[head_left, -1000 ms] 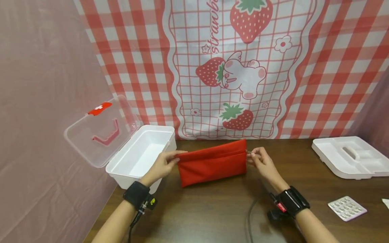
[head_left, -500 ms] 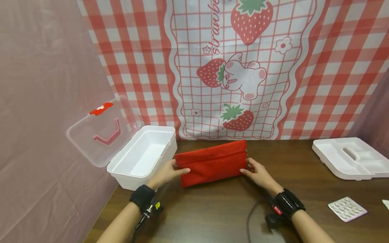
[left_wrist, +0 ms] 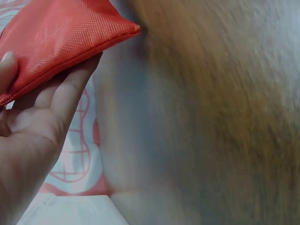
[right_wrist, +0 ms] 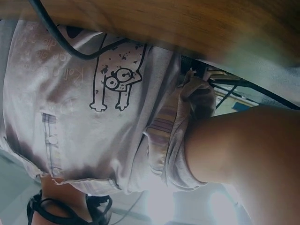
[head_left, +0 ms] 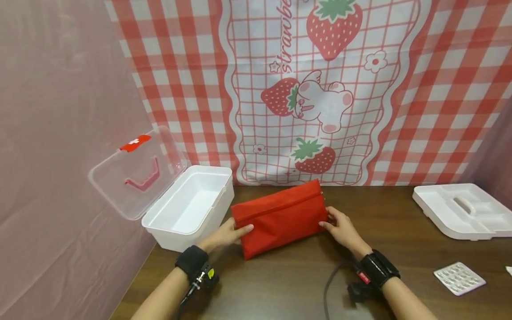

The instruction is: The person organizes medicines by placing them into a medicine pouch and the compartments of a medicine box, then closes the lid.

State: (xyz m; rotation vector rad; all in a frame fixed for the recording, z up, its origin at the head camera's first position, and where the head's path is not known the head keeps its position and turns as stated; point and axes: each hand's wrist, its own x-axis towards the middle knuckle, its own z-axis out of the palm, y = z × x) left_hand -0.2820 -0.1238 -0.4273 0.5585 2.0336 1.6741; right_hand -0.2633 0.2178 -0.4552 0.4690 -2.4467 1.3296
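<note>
A flat red zippered pouch (head_left: pixel 282 220) is held up over the table, tilted with its right end higher. Its zipper runs below the top edge and looks closed, with the small metal pull at the right end. My left hand (head_left: pixel 224 233) grips the left edge, thumb on the front, fingers behind. On the lower right edge, my right hand (head_left: pixel 342 229) pinches the pouch, also with its thumb in front. Up close in the left wrist view, the left fingers (left_wrist: pixel 70 89) lie under a corner of the red fabric. The right wrist view shows neither the right hand nor the pouch.
Left of the pouch stands a white box (head_left: pixel 170 240), its clear lid (head_left: pixel 128 182) swung up leftward. A white compartment tray (head_left: pixel 440 218) lies at the right, with a blister pack (head_left: pixel 460 278) nearer the front. A dark cable (head_left: pixel 327 289) crosses the table.
My right hand has let go of the zipper pull and taken the pouch's lower right edge. The left hand has slid from the top corner down the left edge. The pouch's left end has dipped.
</note>
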